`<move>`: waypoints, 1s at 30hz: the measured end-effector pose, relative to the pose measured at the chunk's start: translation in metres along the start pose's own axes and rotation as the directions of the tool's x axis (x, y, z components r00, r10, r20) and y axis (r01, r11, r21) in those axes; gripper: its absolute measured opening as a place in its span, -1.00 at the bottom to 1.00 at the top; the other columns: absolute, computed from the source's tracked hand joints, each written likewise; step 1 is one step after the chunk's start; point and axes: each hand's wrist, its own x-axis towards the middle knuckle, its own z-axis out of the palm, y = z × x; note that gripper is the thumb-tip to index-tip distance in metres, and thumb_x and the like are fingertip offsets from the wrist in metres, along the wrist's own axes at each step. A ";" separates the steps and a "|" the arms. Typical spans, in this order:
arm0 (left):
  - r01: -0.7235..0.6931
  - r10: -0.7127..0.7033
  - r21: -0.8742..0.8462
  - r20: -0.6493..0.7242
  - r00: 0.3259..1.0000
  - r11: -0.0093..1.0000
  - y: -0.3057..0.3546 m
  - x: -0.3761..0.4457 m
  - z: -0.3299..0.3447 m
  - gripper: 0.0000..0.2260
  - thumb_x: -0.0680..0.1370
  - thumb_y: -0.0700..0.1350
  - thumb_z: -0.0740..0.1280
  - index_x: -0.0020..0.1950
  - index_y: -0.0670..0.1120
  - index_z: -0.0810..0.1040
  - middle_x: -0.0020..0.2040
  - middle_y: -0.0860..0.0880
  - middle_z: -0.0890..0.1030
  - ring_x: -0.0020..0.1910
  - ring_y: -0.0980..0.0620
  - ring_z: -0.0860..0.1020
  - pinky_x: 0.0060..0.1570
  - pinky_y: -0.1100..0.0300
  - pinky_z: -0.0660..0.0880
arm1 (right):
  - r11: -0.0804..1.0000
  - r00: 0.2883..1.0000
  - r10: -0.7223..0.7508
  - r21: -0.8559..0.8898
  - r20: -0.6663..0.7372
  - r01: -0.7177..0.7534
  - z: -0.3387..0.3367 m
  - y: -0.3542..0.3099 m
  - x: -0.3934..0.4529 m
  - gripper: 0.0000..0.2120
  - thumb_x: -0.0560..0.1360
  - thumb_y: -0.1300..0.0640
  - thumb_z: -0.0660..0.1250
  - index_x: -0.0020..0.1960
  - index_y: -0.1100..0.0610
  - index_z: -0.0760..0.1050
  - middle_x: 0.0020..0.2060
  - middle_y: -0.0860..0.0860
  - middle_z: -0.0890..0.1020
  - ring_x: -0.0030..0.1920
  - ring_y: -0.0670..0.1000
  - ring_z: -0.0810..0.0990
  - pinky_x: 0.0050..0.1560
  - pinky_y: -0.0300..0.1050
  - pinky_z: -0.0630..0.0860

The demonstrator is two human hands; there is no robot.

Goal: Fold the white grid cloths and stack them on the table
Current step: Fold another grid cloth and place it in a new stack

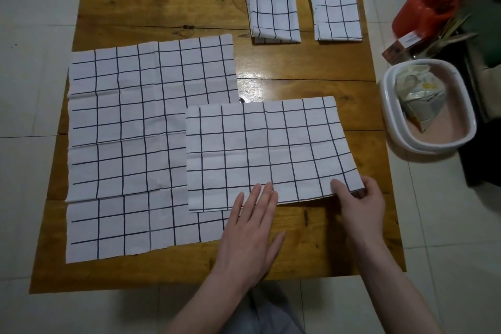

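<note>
A half-folded white grid cloth (265,149) lies on the wooden table (162,8), overlapping the right side of a large unfolded grid cloth (130,144). My left hand (249,236) rests flat with spread fingers on the folded cloth's near edge. My right hand (357,206) pinches that cloth's near right corner, thumb on top. Two folded grid cloth piles sit at the far right of the table, one (273,11) to the left of the other (337,11).
A white oval basin (390,119) holding crumpled packets stands on the floor right of the table. Behind it are a red bucket (423,8) and a small box (401,46). Pale floor tiles surround the table.
</note>
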 end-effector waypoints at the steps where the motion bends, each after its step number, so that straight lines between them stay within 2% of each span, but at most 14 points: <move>1: -0.007 0.007 -0.004 0.002 1.000 1.000 0.004 0.001 0.001 -0.35 0.71 0.25 0.03 0.70 -0.11 0.12 0.71 -0.08 0.10 0.70 -0.07 0.02 0.59 -0.12 0.07 | 1.000 1.000 -0.019 -0.002 -0.007 0.019 -0.003 -0.001 -0.001 -0.73 0.58 0.16 0.43 0.26 0.05 0.51 -0.02 -0.02 0.68 -0.04 -0.06 0.67 -0.18 -0.23 0.53; 4: -0.028 0.028 -0.024 0.000 1.000 0.999 0.017 0.005 0.001 -0.34 0.71 0.25 0.02 0.70 -0.12 0.12 0.71 -0.09 0.11 0.69 -0.07 0.05 0.60 -0.14 0.15 | 0.995 0.995 -0.095 -0.042 -0.039 0.093 -0.018 -0.002 -0.006 -0.82 0.58 0.18 0.43 0.17 0.08 0.60 -0.05 -0.05 0.71 -0.11 -0.21 0.66 -0.22 -0.39 0.52; 8: 0.004 -0.006 -0.060 -0.024 1.000 0.998 0.030 0.018 -0.002 -0.33 0.72 0.26 -0.02 0.72 -0.11 0.04 0.72 -0.08 0.07 0.70 -0.07 0.03 0.61 -0.16 0.17 | 0.984 0.983 -0.170 -0.057 -0.073 0.167 -0.031 -0.005 -0.013 -0.93 0.56 0.21 0.44 0.02 0.08 0.67 -0.17 -0.07 0.72 -0.11 -0.14 0.67 -0.22 -0.38 0.52; 11: 0.037 -0.038 -0.070 -0.016 0.999 0.997 0.035 0.030 -0.002 -0.33 0.71 0.27 -0.01 0.71 -0.10 0.05 0.71 -0.08 0.08 0.69 -0.09 0.05 0.59 -0.18 0.20 | 0.985 0.983 -0.169 -0.026 -0.066 0.168 -0.031 -0.005 -0.018 -0.85 0.58 0.21 0.43 0.12 0.08 0.68 -0.06 -0.03 0.74 0.00 -0.06 0.69 -0.08 -0.23 0.58; 13: 0.037 -0.037 -0.064 0.000 0.999 0.997 0.038 0.035 -0.002 -0.33 0.71 0.28 0.00 0.71 -0.09 0.10 0.71 -0.08 0.09 0.69 -0.10 0.08 0.58 -0.18 0.22 | 0.981 0.979 -0.196 -0.005 -0.051 0.196 -0.026 -0.007 -0.023 -0.82 0.59 0.18 0.42 0.18 0.06 0.66 0.04 0.01 0.71 0.05 -0.09 0.68 -0.05 -0.28 0.59; 16: 0.031 -0.031 -0.068 0.004 1.000 0.997 0.039 0.038 -0.005 -0.34 0.71 0.29 -0.05 0.71 -0.07 0.11 0.71 -0.07 0.10 0.69 -0.09 0.08 0.59 -0.17 0.20 | 0.970 0.972 -0.232 0.064 -0.017 0.233 -0.014 -0.012 -0.034 -0.84 0.60 0.18 0.39 0.15 0.02 0.64 0.05 0.02 0.68 0.04 -0.16 0.65 -0.08 -0.37 0.57; 19: 0.036 -0.038 -0.093 -0.019 0.999 0.995 0.034 0.033 -0.009 -0.34 0.71 0.28 -0.08 0.70 -0.07 0.13 0.70 -0.07 0.15 0.68 -0.08 0.11 0.58 -0.16 0.23 | 0.954 0.959 -0.283 0.104 0.018 0.280 0.003 -0.013 -0.046 -0.88 0.59 0.12 0.37 0.09 -0.05 0.62 0.03 0.04 0.64 -0.01 -0.13 0.63 -0.08 -0.27 0.59; 21: 0.053 -0.057 -0.117 -0.038 0.998 0.992 0.026 0.027 -0.012 -0.34 0.71 0.28 -0.13 0.70 -0.07 0.13 0.69 -0.07 0.17 0.68 -0.07 0.13 0.57 -0.15 0.26 | 0.943 0.947 -0.319 0.104 0.023 0.315 0.014 -0.010 -0.053 -0.90 0.58 0.07 0.38 0.07 -0.08 0.61 0.04 0.07 0.61 -0.02 -0.09 0.61 -0.07 -0.29 0.57; 24: 0.100 -0.110 -0.138 -0.069 0.991 0.985 0.009 0.016 -0.018 -0.33 0.71 0.29 -0.17 0.69 -0.07 0.15 0.69 -0.06 0.19 0.67 -0.06 0.15 0.60 -0.11 0.22 | 0.921 0.923 -0.384 0.070 0.010 0.382 0.030 -0.006 -0.062 -0.85 0.59 0.08 0.40 0.12 -0.12 0.62 0.12 -0.02 0.58 0.12 -0.08 0.59 0.03 -0.30 0.58; 28: 0.165 -0.182 -0.152 -0.103 0.978 0.974 -0.016 0.002 -0.022 -0.36 0.71 0.28 -0.07 0.70 -0.07 0.14 0.69 -0.05 0.19 0.67 -0.04 0.14 0.58 -0.07 0.13 | 0.887 0.885 -0.460 0.013 0.073 0.461 0.048 -0.004 -0.072 -0.73 0.56 0.19 0.41 0.24 0.02 0.64 0.26 -0.07 0.57 0.35 -0.01 0.54 0.27 -0.23 0.53; 30: 0.182 -0.204 -0.171 -0.119 0.972 0.968 -0.026 -0.003 -0.023 -0.37 0.71 0.25 -0.02 0.70 -0.08 0.15 0.68 -0.06 0.21 0.66 -0.03 0.15 0.59 -0.08 0.20 | 0.869 0.862 -0.490 -0.008 0.125 0.495 0.057 -0.002 -0.074 -0.64 0.57 0.28 0.41 0.25 -0.09 0.61 0.27 -0.08 0.58 0.37 -0.02 0.53 0.29 -0.29 0.49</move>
